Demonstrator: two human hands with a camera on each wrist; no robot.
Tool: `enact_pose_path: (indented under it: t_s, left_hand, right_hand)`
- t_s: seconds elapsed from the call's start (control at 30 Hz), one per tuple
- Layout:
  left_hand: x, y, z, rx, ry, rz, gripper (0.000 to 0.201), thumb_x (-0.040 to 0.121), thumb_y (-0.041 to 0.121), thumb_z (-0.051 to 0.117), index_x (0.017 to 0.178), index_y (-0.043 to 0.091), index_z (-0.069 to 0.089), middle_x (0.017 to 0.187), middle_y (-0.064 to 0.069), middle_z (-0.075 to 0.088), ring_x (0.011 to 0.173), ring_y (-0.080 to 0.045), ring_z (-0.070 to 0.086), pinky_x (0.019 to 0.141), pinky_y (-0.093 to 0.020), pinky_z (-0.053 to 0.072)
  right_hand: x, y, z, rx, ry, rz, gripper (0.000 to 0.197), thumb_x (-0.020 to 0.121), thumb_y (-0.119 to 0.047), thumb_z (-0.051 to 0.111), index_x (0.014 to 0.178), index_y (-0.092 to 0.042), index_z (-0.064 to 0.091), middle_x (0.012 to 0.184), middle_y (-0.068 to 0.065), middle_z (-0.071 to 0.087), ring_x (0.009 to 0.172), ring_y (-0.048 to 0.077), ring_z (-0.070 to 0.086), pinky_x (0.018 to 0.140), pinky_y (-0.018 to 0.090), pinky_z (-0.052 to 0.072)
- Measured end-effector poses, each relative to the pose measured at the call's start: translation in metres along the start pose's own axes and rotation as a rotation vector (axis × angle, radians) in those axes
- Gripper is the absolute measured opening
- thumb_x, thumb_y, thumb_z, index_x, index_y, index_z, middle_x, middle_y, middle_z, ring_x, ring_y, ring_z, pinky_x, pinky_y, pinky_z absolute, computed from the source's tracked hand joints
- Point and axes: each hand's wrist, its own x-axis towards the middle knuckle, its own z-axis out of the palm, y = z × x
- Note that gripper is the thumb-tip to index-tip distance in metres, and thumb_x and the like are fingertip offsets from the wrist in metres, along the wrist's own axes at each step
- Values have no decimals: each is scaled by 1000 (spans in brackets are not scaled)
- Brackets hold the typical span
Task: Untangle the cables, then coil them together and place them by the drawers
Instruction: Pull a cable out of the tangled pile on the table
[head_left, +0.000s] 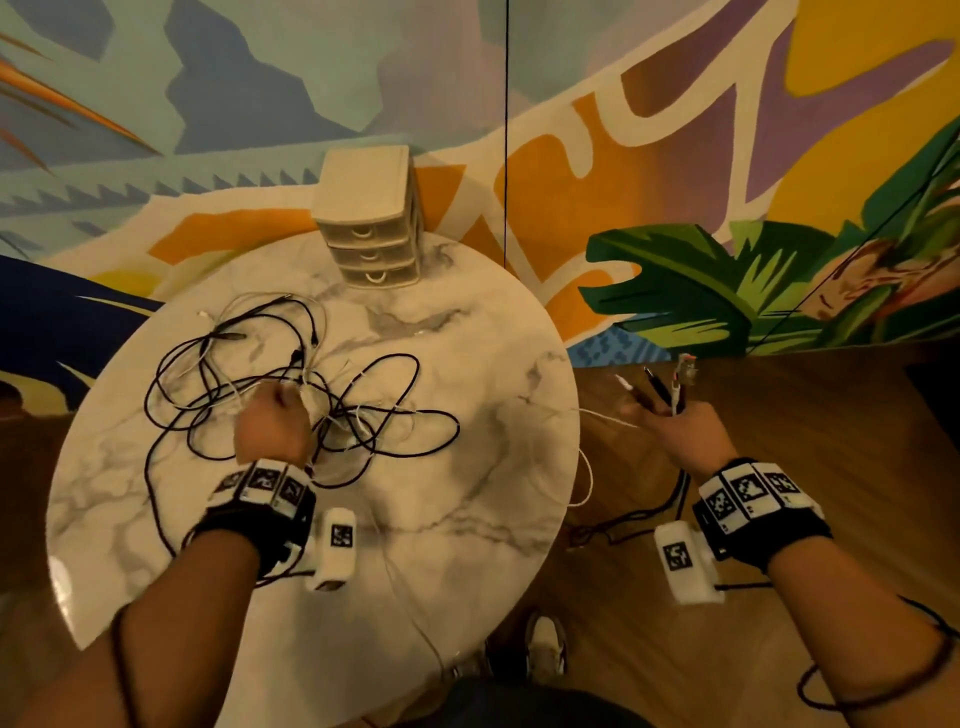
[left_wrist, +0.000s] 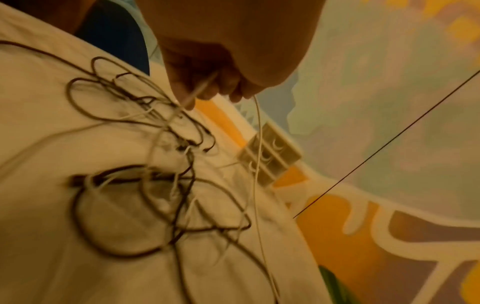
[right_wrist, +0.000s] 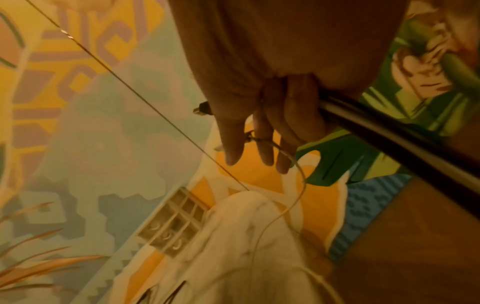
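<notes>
Cables (head_left: 291, 395) tangled at counter's (head_left: 467, 467) 9 o'clock — left hand (head_left: 272, 428) pinches a strand, right hand (head_left: 675, 431) grips plugs; hard pull prob tightens knots.

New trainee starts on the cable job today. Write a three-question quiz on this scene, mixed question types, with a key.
1. True or false: the cables on the table are already coiled.
2. What does the right hand hold? A) cable ends B) a drawer C) nothing
3. Fill in: the drawers stand at the table's ___ edge.

Key: 1 false, still a tangle, and the left hand grips a white cable. 2 A. 3 far.
</notes>
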Motion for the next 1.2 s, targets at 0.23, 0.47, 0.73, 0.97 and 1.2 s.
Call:
enact_pose_path:
  t_s: [0.23, 0.47, 0.73, 0.97, 1.2]
  left_hand:
    - [-28, 88, -31, -321, -3, 310, 23, 94, 26, 50, 86, 7, 60, 80, -13, 65, 69, -22, 54, 61, -28, 33]
    - [-97, 176, -35, -135, -301, 907, 24, 90, 40, 47, 86, 23, 63, 66, -1, 63, 62, -22, 57, 54, -34, 44]
    - [-86, 189, -44, -21, -278, 940, 22, 91, 41, 53, 83, 25, 64, 60, 5, 54, 66, -21, 55, 56, -32, 42]
    - [-75, 206, -54, -33, -158, 916, 21, 89, 41, 55, 88, 23, 66, 79, 0, 68, 79, -22, 63, 68, -39, 52]
    - [-113, 242, -52, -689, -480, 737, 5, 92, 9, 52, 89, 9, 57, 66, 6, 55, 50, -1, 48, 49, -18, 39]
  right_hand:
    - [-3, 9, -14, -15, 216, -14, 34, 88, -39, 60, 89, -5, 67, 82, 12, 63, 67, 23, 55, 59, 30, 42]
    - [-57, -76, 38, 283, -204, -434, 27, 97, -29, 47, 84, -28, 70, 98, 16, 69, 68, 15, 56, 68, 33, 47]
    - [-38, -58, 12, 166, -30, -369, 32, 96, -27, 49, 67, -16, 52, 61, 0, 47, 56, 13, 40, 56, 26, 32]
    - [-20, -7, -12, 144, 180, -226, 34, 96, -25, 50, 63, -20, 49, 62, 1, 46, 56, 15, 37, 55, 30, 29]
    - [-29, 25, -14, -5, -79, -186, 41, 98, -25, 43, 62, -13, 57, 66, 4, 58, 61, 17, 52, 65, 29, 40]
